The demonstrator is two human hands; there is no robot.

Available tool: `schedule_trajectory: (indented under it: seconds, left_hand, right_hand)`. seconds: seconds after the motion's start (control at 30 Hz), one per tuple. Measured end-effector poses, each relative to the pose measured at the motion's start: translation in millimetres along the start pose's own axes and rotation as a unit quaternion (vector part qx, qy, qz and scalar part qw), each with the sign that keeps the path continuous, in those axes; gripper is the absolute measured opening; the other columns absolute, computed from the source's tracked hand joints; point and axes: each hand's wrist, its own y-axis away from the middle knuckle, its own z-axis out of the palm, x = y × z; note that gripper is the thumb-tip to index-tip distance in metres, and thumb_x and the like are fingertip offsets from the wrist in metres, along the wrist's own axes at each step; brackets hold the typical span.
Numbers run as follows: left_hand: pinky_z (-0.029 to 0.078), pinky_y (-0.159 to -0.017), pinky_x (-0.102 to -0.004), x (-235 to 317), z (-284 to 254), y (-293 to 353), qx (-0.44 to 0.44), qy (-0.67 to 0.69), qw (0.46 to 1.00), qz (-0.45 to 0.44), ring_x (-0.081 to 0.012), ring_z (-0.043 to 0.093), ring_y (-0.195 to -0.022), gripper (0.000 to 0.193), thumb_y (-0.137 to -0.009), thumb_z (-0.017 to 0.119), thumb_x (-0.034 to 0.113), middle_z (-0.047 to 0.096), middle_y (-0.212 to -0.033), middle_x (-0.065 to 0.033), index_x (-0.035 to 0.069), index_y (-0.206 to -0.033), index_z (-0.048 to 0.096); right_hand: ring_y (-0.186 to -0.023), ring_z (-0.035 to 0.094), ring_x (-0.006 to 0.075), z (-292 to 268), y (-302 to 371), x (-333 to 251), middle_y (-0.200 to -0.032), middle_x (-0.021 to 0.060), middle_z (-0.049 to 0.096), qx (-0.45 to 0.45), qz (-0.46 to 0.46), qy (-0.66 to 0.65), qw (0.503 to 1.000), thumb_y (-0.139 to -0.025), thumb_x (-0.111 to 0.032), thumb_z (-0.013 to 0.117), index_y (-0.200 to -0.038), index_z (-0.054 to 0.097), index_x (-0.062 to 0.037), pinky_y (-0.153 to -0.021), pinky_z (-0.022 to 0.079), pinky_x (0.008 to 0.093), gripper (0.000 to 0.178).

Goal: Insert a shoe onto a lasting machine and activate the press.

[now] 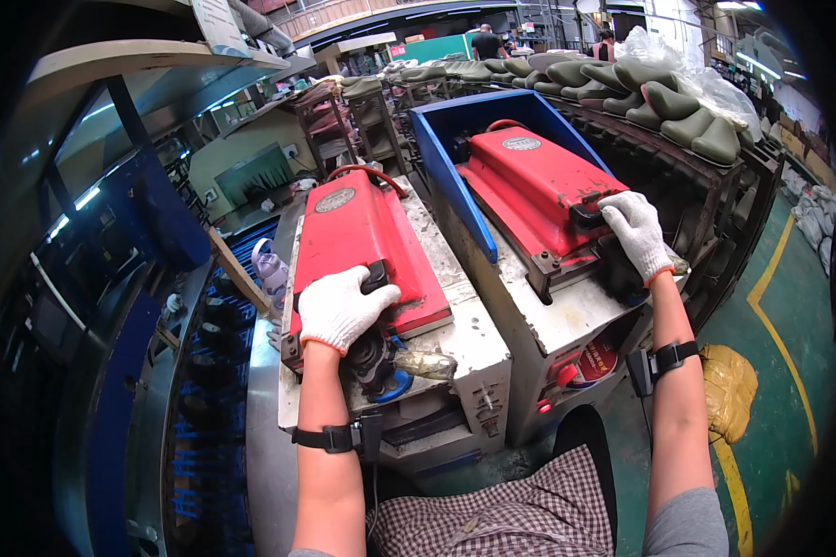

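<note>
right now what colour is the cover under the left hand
The cover is red, clearest in the head view.

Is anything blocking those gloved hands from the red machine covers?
Nothing visible does: the left hand lies over the left black handle on the left red cover; the right hand touches the right black handle on the right red cover.

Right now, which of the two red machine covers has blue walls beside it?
The right red cover, touched by the right hand: blue walls rise behind and beside it. The left red cover, touched by the left hand, has none.
</note>
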Motion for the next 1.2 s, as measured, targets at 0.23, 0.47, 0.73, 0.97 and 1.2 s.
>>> schedule_trajectory:
  seconds: [0.23, 0.47, 0.73, 0.97, 1.2]
  left_hand:
    - [0.056, -0.079, -0.0426, -2.9, 2.0, -0.8, 0.005, 0.009, 1.0, 0.011, -0.0348, 0.075, -0.087, 0.053, -0.08, 0.072, 0.062, 0.076, -0.089, -0.0157, 0.011, -0.092, 0.078]
    - [0.057, -0.08, -0.0455, -8.6, 1.0, -1.2, 0.004, 0.015, 0.999, 0.046, -0.0376, 0.074, -0.088, 0.055, -0.082, 0.07, 0.064, 0.076, -0.091, -0.0184, 0.011, -0.095, 0.077]
    - [0.056, -0.087, -0.0489, -25.0, -2.0, -6.1, -0.052, 0.017, 0.992, 0.115, -0.0394, 0.073, -0.099, 0.052, -0.096, 0.057, 0.058, 0.076, -0.103, -0.0193, 0.01, -0.106, 0.074]
    - [0.056, -0.096, -0.0477, -24.2, -11.1, -5.1, -0.095, 0.03, 0.988, 0.114, -0.0387, 0.073, -0.107, 0.056, -0.097, 0.054, 0.057, 0.076, -0.115, -0.0197, 0.008, -0.114, 0.075]
    - [0.051, -0.099, -0.0478, -35.6, -16.3, -18.8, -0.17, 0.06, 0.967, 0.179, -0.0431, 0.069, -0.109, 0.053, -0.099, 0.055, 0.05, 0.073, -0.115, -0.0252, 0.003, -0.117, 0.069]
  right_hand:
    - [-0.101, 0.069, 0.0333, 1.7, 1.3, 5.0, -0.099, 0.0137, 0.076, 0.004, -0.005, 0.0, 1.0, -0.095, -0.02, 0.07, -0.101, 0.079, -0.0063, -0.092, 0.054, 0.0437, 0.018]
    - [-0.112, 0.065, 0.0303, -5.8, -1.9, -26.9, -0.11, 0.0107, 0.074, -0.017, 0.079, 0.042, 0.996, -0.095, -0.016, 0.068, -0.107, 0.076, -0.0066, -0.097, 0.051, 0.0425, 0.018]
    - [-0.113, 0.069, 0.0249, 74.3, 54.3, -211.7, -0.12, 0.0157, 0.072, -0.303, 0.083, -0.333, 0.889, -0.099, -0.018, 0.066, -0.132, 0.068, 0.0, -0.1, 0.053, 0.0366, 0.038]
    - [-0.129, 0.061, 0.028, 86.4, 99.8, -320.5, -0.147, 0.0202, 0.059, -0.524, 0.164, -0.41, 0.728, -0.107, -0.03, 0.055, -0.158, 0.046, -0.0053, -0.112, 0.046, 0.0383, 0.057]
    - [-0.108, 0.071, 0.0496, 106.1, 128.6, -347.1, -0.126, 0.033, 0.068, -0.475, 0.053, -0.296, 0.827, -0.103, -0.045, 0.06, -0.164, 0.025, -0.0102, -0.098, 0.055, 0.0503, 0.079]
